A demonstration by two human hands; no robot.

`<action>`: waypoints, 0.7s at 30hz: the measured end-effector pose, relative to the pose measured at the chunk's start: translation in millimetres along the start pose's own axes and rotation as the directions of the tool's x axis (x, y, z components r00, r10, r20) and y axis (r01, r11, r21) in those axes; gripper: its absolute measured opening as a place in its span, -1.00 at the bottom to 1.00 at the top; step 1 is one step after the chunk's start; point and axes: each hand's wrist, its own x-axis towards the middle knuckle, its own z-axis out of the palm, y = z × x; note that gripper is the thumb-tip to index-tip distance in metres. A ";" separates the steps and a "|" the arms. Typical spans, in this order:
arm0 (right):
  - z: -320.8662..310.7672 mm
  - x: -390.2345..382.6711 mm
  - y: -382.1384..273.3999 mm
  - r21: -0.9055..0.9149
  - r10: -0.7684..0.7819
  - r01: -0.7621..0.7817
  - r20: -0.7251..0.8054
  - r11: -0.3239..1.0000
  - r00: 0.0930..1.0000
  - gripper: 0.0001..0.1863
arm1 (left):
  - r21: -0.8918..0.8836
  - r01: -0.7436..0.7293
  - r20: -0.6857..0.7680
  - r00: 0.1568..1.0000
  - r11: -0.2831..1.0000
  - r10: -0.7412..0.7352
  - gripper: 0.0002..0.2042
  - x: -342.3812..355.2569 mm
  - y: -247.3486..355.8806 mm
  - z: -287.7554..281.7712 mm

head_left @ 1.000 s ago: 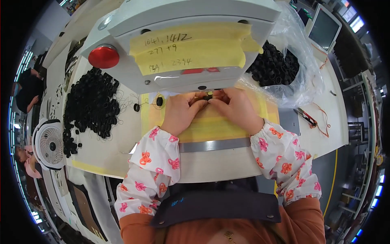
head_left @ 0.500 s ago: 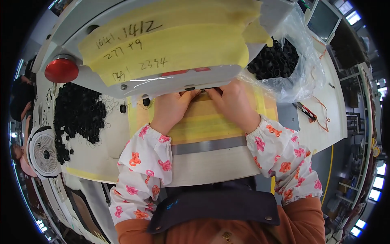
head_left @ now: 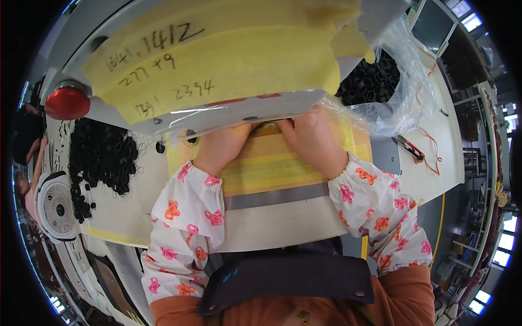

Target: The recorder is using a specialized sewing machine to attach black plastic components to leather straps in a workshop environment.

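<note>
Under the front of a white machine [head_left: 217,113] with a yellow taped note [head_left: 228,60], my left hand [head_left: 220,142] and my right hand [head_left: 314,138] meet, fingertips curled inward and largely hidden by the machine's edge; what they grip there is unclear. Both rest over a yellow-taped work plate [head_left: 266,168]. A red button [head_left: 67,102] is on the machine's left. Left of my hands lies a pile of small black pieces with threads [head_left: 103,155]; a clear bag [head_left: 408,108] of black rings [head_left: 370,79] lies to the right.
An orange-handled cutter [head_left: 410,149] and a cord [head_left: 435,155] lie at right. A white fan [head_left: 57,206] stands at the table's left. Two co-workers [head_left: 27,133] [head_left: 24,190] are at the far left. A screen [head_left: 429,27] stands at back right.
The machine and note now look larger and farther left, as the view has shifted closer. My fingertips have slipped behind the machine's front edge; the small dark piece between them is now hidden.
</note>
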 end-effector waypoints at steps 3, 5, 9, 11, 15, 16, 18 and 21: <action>-3.5 1.1 -2.4 -0.062 0.018 -0.015 0.035 0.998 0.999 -0.90 | 0.001 0.018 0.071 0.997 1.000 -0.018 -0.78 3.1 0.5 -1.9; -3.4 2.4 -3.4 -0.062 0.031 -0.028 0.044 0.998 0.999 -0.90 | 0.018 0.117 0.097 0.988 0.993 -0.118 -0.80 0.5 1.1 -4.3; -5.7 2.0 -4.2 -0.087 0.006 0.000 0.073 0.996 0.997 -0.89 | 0.253 -0.103 0.062 0.994 0.962 0.090 -0.81 -4.8 -16.4 3.9; -5.3 1.5 -3.3 -0.095 0.028 -0.019 0.091 0.995 0.995 -0.87 | 0.170 -0.132 0.048 0.991 0.976 0.126 -0.87 -4.9 -13.8 4.6; -4.5 1.7 -1.2 -0.109 -0.004 0.016 0.110 0.994 0.994 -0.84 | 0.169 -0.086 0.081 0.994 0.982 0.073 -0.86 -5.9 -13.8 2.8; -5.3 2.4 -2.1 -0.123 -0.013 0.026 0.108 0.992 0.994 -0.85 | 0.153 -0.068 0.096 0.994 0.986 0.054 -0.86 -5.2 -13.2 1.8; -4.5 3.5 -3.7 -0.133 -0.016 0.030 0.107 0.991 0.994 -0.85 | 0.138 -0.046 0.116 0.993 0.989 0.030 -0.86 -4.8 -13.5 1.2; -2.5 5.4 -4.9 -0.122 0.035 -0.021 0.114 0.992 0.993 -0.86 | 0.159 -0.127 0.027 0.992 0.979 0.125 -0.85 -5.4 -15.7 1.4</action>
